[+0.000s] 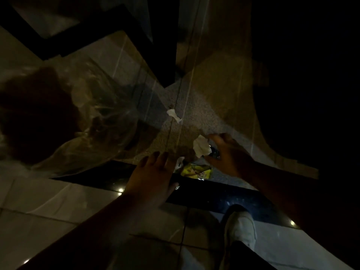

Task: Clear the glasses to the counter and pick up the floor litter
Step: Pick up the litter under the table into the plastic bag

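I have a single view, from the camera worn on the head, and it looks steeply down at the floor (204, 106) from close above. Both forearms enter from the bottom edge, with the left hand (153, 172) and right hand (228, 151) near the centre of the frame. A white shoe (240, 227) sits at the lower right, almost directly beneath the lens. The wide angle bends the tile lines outward. The edges fall into darkness, especially the right side. No second view overlaps this one.
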